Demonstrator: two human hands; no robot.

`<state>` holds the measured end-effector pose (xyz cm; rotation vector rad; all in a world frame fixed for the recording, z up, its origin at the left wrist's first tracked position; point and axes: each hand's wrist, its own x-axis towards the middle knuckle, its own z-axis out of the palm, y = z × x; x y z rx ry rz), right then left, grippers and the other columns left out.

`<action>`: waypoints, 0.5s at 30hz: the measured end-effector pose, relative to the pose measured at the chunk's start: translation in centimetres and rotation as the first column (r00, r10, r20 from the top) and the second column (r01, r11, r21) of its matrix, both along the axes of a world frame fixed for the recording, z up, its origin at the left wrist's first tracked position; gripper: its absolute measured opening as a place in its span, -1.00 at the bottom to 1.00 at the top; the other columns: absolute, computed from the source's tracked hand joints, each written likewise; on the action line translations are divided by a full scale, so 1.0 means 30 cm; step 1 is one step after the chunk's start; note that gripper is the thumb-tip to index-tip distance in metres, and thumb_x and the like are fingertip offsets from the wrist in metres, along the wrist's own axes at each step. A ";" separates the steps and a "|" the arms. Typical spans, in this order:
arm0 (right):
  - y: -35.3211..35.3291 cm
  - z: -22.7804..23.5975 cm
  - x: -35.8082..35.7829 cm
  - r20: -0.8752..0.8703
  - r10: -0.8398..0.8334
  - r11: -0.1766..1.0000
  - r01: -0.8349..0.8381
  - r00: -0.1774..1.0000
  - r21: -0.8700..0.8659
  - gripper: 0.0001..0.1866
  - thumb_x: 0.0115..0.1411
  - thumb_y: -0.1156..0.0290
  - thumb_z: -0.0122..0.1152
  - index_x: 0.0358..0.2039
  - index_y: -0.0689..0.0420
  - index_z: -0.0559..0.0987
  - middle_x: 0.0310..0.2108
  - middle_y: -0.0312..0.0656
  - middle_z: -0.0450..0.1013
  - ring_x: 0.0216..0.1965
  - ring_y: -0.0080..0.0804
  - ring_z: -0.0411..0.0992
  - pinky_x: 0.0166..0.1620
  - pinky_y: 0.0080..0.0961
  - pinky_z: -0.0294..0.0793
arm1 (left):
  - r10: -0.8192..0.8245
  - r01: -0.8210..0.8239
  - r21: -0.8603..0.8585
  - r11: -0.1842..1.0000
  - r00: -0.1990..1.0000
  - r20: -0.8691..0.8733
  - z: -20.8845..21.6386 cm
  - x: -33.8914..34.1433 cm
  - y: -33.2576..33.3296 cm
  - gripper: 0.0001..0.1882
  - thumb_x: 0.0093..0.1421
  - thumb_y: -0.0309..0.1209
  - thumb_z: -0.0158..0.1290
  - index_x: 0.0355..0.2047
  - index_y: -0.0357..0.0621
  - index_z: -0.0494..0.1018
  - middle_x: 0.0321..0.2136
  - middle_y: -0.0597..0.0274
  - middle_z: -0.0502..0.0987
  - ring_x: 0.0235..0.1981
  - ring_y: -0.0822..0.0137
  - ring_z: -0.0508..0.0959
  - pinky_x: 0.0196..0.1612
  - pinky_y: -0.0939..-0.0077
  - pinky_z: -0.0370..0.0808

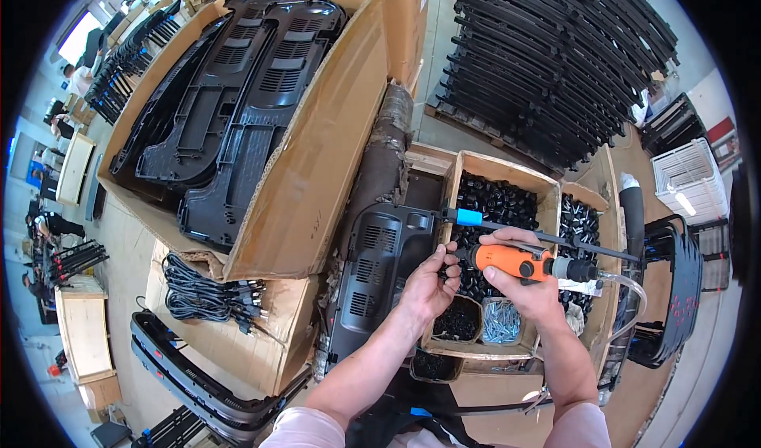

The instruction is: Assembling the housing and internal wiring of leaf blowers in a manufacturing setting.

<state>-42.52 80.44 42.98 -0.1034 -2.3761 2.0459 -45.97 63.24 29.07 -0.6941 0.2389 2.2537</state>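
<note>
My right hand (pixel 529 293) is wrapped round an orange power screwdriver (pixel 495 259), which lies level with its nose toward my left hand. A clear hose (pixel 639 293) leaves its black rear end. Just off that nose, my left hand (pixel 430 287) is closed in a pinch; whatever sits between its fingertips is too small to make out. Behind the screwdriver, a black bar (pixel 590 247) with a blue band (pixel 469 217) runs across the parts bins. Left of my left hand lies a black plastic cover (pixel 372 262) with vent slots.
A wooden divided box (pixel 547 190) holds black parts, with silver screws (pixel 501 321) nearest me. At the left, a large carton (pixel 317 159) contains black plastic covers, above coiled black cables (pixel 198 289). Black frames (pixel 547 60) are stacked at the far right. Other people work at the far left.
</note>
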 end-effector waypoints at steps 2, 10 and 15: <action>0.006 0.001 -0.017 0.003 0.006 1.000 -0.006 1.000 0.022 -0.42 0.12 0.61 0.44 0.16 0.19 0.45 0.10 -0.03 0.57 0.16 -0.29 0.51 0.27 -0.27 0.49 | -0.006 0.006 0.024 1.000 1.000 0.001 -0.006 -0.010 0.018 -0.71 0.52 -0.16 0.02 0.04 -0.06 0.48 -0.42 0.44 0.45 -0.46 0.52 0.43 -0.47 0.65 0.38; -0.025 0.023 -0.109 0.010 -0.032 0.999 0.032 0.999 0.009 -0.39 0.13 0.59 0.44 0.20 0.22 0.44 0.09 -0.03 0.57 0.14 -0.29 0.52 0.28 -0.29 0.49 | 0.048 -0.047 0.077 0.996 0.999 -0.013 0.006 -0.090 0.040 -0.68 0.55 -0.11 -0.06 0.04 -0.06 0.48 -0.43 0.44 0.42 -0.47 0.50 0.40 -0.47 0.62 0.36; -0.071 0.003 -0.212 -0.036 -0.038 0.997 0.040 0.999 0.066 -0.43 0.14 0.55 0.45 0.17 0.25 0.47 0.06 -0.07 0.58 0.09 -0.36 0.54 0.24 -0.34 0.51 | 0.017 -0.026 -0.108 0.994 0.997 -0.081 0.005 -0.071 0.042 -0.65 0.56 -0.11 -0.11 -0.01 -0.11 0.49 -0.27 0.29 0.59 -0.31 0.35 0.56 -0.21 0.45 0.56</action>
